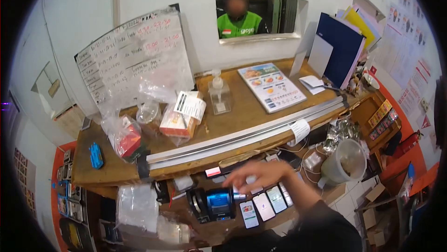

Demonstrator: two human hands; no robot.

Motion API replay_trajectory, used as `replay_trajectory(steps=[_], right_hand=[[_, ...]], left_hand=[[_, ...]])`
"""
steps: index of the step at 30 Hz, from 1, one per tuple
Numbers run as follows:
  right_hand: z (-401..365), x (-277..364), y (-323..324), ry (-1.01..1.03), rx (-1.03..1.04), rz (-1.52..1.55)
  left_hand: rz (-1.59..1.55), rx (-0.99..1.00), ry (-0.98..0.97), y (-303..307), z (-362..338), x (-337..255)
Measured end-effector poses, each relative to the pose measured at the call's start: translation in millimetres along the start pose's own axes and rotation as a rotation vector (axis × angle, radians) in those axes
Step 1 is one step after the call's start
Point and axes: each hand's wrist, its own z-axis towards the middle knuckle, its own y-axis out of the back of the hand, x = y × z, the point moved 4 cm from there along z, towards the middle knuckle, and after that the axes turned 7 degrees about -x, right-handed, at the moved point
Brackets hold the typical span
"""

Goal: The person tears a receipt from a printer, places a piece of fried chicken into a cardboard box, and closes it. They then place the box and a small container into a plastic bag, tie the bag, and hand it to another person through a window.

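My right hand (258, 176) reaches in from the lower right, its fingers stretched out to the left and holding nothing visible. It hovers above the lower desk, near a small black thermal printer (220, 204) with a blue-lit top. Just below the hand lie several phones in a row, among them one with a green-and-white screen (249, 214) and one with a pale screen (264, 206). A black tape dispenser or similar round holder (199, 205) stands left of the printer. My left hand does not show.
The wooden counter (223, 133) above carries a menu (272, 86), a pump bottle (219, 94), bagged food boxes (179, 120) and a whiteboard (135, 56). A person in a green jacket (240, 23) is behind the wall opening. A plastic pitcher (344, 161) stands at right.
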Motion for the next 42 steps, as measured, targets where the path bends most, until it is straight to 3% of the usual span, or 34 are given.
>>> replay_trajectory(steps=[1,2,3,4,6,7,11,14,17,18,27,31,36,37,39,40,41,42], right_hand=[[-9.1,20.6,32.8,0.064,-0.125,0.001],[-16.4,34.6,66.5,-0.024,-0.306,0.123],[-16.7,51.9,104.8,0.06,-0.486,0.107],[-18.2,66.5,136.7,0.005,-0.74,0.052],[-15.6,40.7,223.2,0.133,-0.975,0.309],[-14.5,39.7,247.8,0.086,-1.088,0.367],[-5.0,-9.8,338.4,-0.029,-1.175,0.61],[9.2,-41.3,370.0,-0.029,-1.253,0.743],[24.1,-59.2,395.1,0.0,-1.323,0.849],[30.0,-61.9,403.4,0.012,-1.341,0.877],[46.9,-46.2,479.1,0.112,-1.804,0.425],[59.5,-60.5,487.5,-0.221,-1.96,0.041],[64.1,-103.2,527.6,0.005,-2.178,-0.03],[63.6,-108.4,531.5,0.042,-2.236,-0.041],[52.9,-120.6,545.8,-0.205,-2.372,-0.205],[47.2,-126.4,556.1,-0.357,-2.415,-0.501],[39.3,-135.9,568.0,-0.272,-2.264,-0.467],[31.8,-145.0,578.8,-0.193,-2.112,-0.416]], left_hand=[[0.063,0.028,0.007,-6.4,7.3,-1.2],[0.126,0.057,0.012,-12.8,14.4,-2.4],[0.178,0.082,0.015,-18.4,20.1,-5.7],[0.219,0.097,0.003,-24.6,28.2,-9.5],[0.289,0.104,-0.024,-33.4,42.4,-12.6],[0.312,0.096,-0.042,-35.9,49.3,-10.6],[0.404,-0.009,-0.138,-36.5,67.5,9.5],[0.308,-0.182,-0.191,-57.8,28.3,-53.6],[0.195,-0.062,0.103,-48.1,22.9,-50.4],[0.22,-0.068,0.074,-44.4,23.8,-46.6],[0.162,-0.103,0.039,-55.5,15.6,-34.7],[0.086,-0.102,0.048,-59.0,-0.7,-30.9],[0.13,0.042,0.068,-55.7,10.4,-6.7],[0.125,-0.017,0.083,-52.8,17.4,0.7],[0.111,-0.15,0.131,-48.9,19.6,5.5],[0.074,-0.136,-0.009,-56.1,10.2,-29.6],[0.262,-0.246,0.125,-58.0,4.6,-34.1],[0.238,-0.176,-0.019,-56.4,7.8,-28.4]])
